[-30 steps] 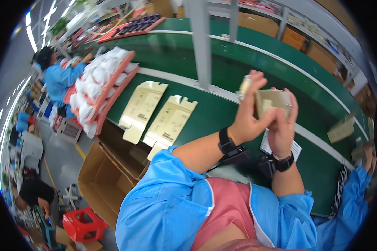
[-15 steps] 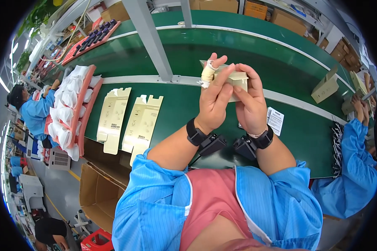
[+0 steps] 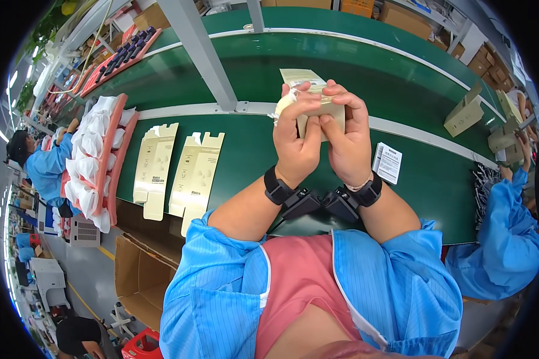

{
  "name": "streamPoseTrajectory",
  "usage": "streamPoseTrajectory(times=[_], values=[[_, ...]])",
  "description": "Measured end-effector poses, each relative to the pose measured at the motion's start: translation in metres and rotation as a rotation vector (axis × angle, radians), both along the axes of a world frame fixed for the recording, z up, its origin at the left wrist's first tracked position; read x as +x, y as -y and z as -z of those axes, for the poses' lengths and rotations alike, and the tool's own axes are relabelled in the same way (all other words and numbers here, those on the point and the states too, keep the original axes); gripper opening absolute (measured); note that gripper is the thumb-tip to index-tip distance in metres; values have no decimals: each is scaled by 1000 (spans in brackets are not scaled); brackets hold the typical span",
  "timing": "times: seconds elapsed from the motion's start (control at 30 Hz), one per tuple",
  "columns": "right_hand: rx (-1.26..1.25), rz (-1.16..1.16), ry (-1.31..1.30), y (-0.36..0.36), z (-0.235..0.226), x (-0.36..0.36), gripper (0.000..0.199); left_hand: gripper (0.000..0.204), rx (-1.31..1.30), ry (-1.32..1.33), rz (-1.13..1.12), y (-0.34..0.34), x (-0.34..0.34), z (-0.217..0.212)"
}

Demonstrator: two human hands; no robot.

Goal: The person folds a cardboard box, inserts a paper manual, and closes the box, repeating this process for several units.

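Note:
Over the green workbench (image 3: 245,179) I hold a cream folding carton (image 3: 332,112) between both hands. My left hand (image 3: 298,140) grips its left side, with a white wrapping on one finger. My right hand (image 3: 348,137) is curled round the right side. Both thumbs press close together on the near face, and one flap stands out at the far end. Fingers hide part of the carton. To the left lie two flattened cream cartons, one (image 3: 152,170) farther left and another (image 3: 195,173) nearer me. A printed white leaflet (image 3: 387,163) lies right of my right wrist.
Pink trays (image 3: 115,161) of white-wrapped items stand at the left. A grey post (image 3: 200,54) rises beyond the bench. An open cardboard box (image 3: 141,272) sits below left. At the right, a co-worker's blue sleeve (image 3: 500,245) is near standing cream cartons (image 3: 464,115) and a dark bundle (image 3: 485,188).
The carton has turned in my hands, so its near face and far flap show more. Both thumbs now lie side by side on it. The view has shifted slightly.

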State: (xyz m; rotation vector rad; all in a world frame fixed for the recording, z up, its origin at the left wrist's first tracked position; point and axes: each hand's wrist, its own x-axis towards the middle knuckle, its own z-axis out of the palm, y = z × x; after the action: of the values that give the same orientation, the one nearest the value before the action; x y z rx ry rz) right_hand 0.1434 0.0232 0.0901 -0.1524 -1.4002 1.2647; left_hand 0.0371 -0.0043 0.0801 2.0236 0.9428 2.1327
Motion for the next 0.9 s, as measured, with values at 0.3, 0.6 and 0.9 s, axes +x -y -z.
streamPoseTrajectory(times=[0.3, 0.6, 0.9], values=[[466, 80, 367, -14, -1, 49, 45, 79, -760, 1028, 714, 5, -23, -15], [504, 142, 1222, -19, 33, 116, 70, 94, -848, 678, 339, 9, -63, 13], [303, -102, 1251, -41, 49, 128, 43, 95, -825, 588, 350, 9, -62, 9]])
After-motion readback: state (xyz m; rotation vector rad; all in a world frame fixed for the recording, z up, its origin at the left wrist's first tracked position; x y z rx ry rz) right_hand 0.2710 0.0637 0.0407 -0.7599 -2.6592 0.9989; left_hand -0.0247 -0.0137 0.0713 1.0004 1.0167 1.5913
